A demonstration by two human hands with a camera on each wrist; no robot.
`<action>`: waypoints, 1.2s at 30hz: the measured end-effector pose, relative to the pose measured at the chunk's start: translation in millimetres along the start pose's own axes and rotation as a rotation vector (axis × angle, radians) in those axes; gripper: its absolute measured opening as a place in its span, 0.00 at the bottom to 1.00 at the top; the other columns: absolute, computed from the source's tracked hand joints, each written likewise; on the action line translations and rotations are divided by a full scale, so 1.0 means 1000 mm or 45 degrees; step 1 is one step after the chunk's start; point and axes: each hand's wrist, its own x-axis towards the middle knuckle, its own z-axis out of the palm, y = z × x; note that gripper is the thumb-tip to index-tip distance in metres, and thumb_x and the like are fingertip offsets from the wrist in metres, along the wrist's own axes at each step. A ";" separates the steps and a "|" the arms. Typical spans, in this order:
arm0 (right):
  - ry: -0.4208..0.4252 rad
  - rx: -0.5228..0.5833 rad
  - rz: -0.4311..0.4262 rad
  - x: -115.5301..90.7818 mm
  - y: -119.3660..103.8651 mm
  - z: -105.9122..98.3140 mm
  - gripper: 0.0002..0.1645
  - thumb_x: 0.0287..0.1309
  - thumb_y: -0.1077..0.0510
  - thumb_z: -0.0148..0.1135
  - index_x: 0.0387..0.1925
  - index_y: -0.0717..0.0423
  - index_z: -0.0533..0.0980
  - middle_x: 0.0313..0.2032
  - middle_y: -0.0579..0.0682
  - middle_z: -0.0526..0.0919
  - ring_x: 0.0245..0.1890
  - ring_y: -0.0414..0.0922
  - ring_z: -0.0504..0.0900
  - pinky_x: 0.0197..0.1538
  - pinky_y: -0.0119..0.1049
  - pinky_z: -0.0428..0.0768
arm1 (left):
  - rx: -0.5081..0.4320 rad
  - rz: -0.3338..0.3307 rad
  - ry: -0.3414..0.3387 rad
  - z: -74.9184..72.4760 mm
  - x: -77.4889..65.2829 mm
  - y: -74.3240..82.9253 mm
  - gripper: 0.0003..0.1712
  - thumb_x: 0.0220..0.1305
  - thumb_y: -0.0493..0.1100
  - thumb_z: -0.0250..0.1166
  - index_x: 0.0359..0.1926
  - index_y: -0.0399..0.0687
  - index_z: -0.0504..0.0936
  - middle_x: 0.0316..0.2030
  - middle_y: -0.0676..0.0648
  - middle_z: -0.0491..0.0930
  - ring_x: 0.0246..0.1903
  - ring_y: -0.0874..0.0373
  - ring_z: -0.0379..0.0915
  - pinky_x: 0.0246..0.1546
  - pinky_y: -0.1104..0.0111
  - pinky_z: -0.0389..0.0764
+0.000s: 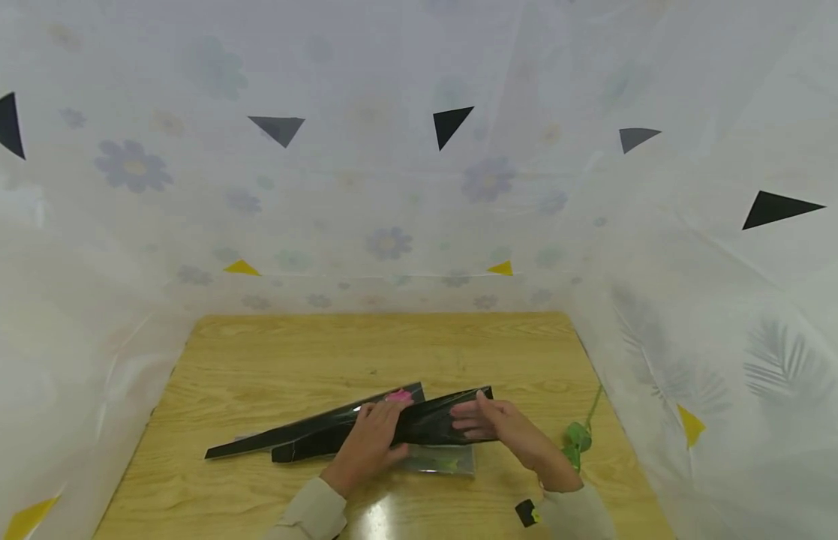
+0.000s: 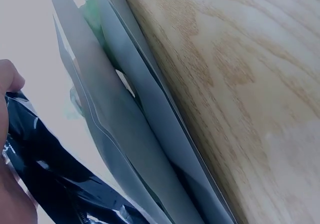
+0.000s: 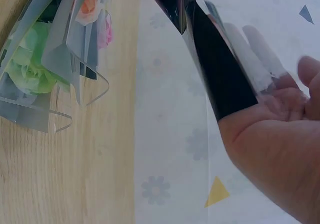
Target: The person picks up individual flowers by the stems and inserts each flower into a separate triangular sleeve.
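A long black flower sleeve [image 1: 422, 424] with a clear film front slants across the middle of the table, its wide mouth at the right. My left hand [image 1: 374, 442] grips it around the middle; some of those fingers are hidden behind it. Extended fingers of my right hand [image 1: 506, 431] reach into the mouth and show through the clear film [image 3: 260, 58]. Beneath and beside the held sleeve lie wrapped flowers: a pink one [image 1: 400, 395] in the head view, plus a green flower [image 3: 32, 63] and an orange flower [image 3: 89, 6] in the right wrist view.
A green leafy stem [image 1: 576, 439] lies at the table's right edge, partly hidden by my right wrist. Near my right sleeve sits a small black piece [image 1: 527, 513] with a yellow-green spot. Pale patterned sheets [image 1: 391, 187] surround the wooden table [image 1: 364, 345].
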 end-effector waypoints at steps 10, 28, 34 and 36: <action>0.526 -0.111 -0.112 -0.014 0.000 -0.017 0.27 0.69 0.49 0.46 0.51 0.69 0.73 0.45 0.60 0.80 0.44 0.51 0.80 0.47 0.41 0.77 | -0.073 -0.078 -0.010 -0.009 -0.004 -0.009 0.48 0.51 0.51 0.69 0.70 0.57 0.55 0.57 0.51 0.68 0.55 0.59 0.63 0.48 0.55 0.64; 0.871 -1.170 0.469 -0.100 0.066 -0.092 0.12 0.48 0.67 0.49 0.13 0.60 0.70 0.15 0.50 0.70 0.17 0.46 0.69 0.22 0.39 0.69 | -0.011 -0.170 -0.059 -0.018 -0.011 -0.020 0.40 0.53 0.53 0.67 0.65 0.51 0.62 0.50 0.50 0.71 0.47 0.57 0.67 0.47 0.56 0.64; 0.905 -1.075 0.511 -0.099 0.095 -0.107 0.16 0.51 0.66 0.48 0.10 0.59 0.67 0.12 0.46 0.66 0.14 0.42 0.64 0.19 0.36 0.65 | -0.011 -0.151 -0.049 -0.018 -0.011 -0.022 0.40 0.54 0.52 0.66 0.66 0.51 0.61 0.50 0.50 0.71 0.48 0.57 0.67 0.46 0.56 0.64; 0.904 -1.012 0.532 -0.096 0.103 -0.111 0.15 0.54 0.65 0.48 0.17 0.68 0.73 0.16 0.50 0.72 0.17 0.44 0.69 0.21 0.37 0.69 | -0.012 -0.132 -0.034 -0.017 -0.011 -0.022 0.40 0.54 0.52 0.67 0.66 0.50 0.61 0.50 0.51 0.71 0.47 0.58 0.67 0.45 0.57 0.65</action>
